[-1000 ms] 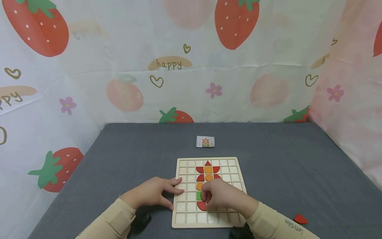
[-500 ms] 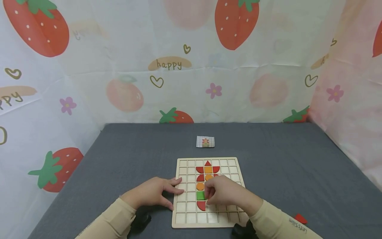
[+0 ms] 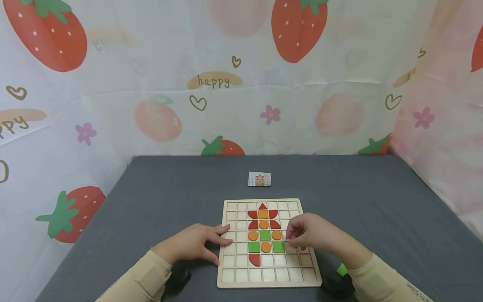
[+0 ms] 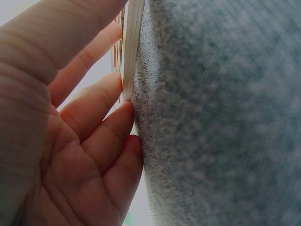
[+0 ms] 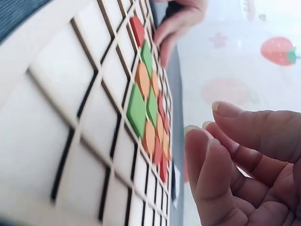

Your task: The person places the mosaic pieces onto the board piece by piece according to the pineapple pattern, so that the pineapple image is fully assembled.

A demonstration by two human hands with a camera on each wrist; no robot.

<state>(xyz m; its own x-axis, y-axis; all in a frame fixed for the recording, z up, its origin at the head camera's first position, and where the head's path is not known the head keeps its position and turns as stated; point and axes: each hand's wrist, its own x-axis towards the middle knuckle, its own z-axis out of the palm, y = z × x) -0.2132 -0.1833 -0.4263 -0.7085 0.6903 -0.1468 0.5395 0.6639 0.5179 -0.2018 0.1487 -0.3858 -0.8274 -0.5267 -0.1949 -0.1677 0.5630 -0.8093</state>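
Observation:
A wooden grid board lies on the table, bearing a pattern of flat pieces. At its top is a red triangle over an orange square. Lower down are green squares, orange circles and a red curved-edged piece. My left hand rests at the board's left edge, its fingertips against the side in the left wrist view. Over the board's right part hovers my right hand, fingers loosely bent. Thumb and fingertips stand apart with nothing between them in the right wrist view.
A small card printed with a similar pattern lies behind the board on the grey tabletop. Beside my right wrist, a loose green piece sits on the table. A strawberry-print curtain hangs behind.
My right hand has moved right, off the middle of the board, uncovering green squares and orange circles. The sleeve now covers the loose red piece's spot. My left hand has stayed put.

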